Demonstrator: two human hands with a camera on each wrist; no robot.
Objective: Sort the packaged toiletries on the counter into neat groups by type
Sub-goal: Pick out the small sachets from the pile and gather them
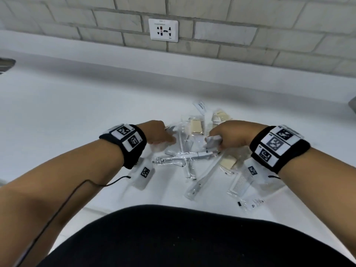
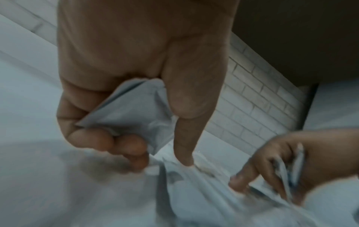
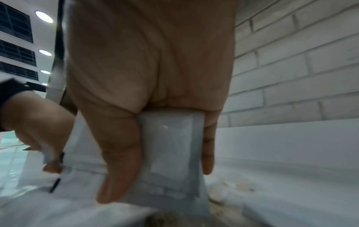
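Hands work over a heap of wrapped toiletries (image 1: 185,157) on a white surface (image 1: 77,116). Left hand (image 2: 120,95) clutches a crumpled packet (image 2: 134,110), forefinger pointing down. Right hand (image 3: 151,95) grips a flat sachet (image 3: 172,147).

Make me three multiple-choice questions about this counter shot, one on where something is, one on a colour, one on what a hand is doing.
1. Where is the wall socket?
A. On the brick wall behind the counter
B. Lying on the counter
C. On the person's wrist

2. What colour are the wristbands?
A. Red
B. Black with white tags
C. Yellow

3. What is the right hand doing?
A. Lying flat and bare
B. Pointing at the wall
C. Holding a white sachet

Answers: 1 A, the socket sits in the bricks above the toiletry pile. 2 B, the head view shows black bands. 3 C, thumb and fingers clasp the sachet.
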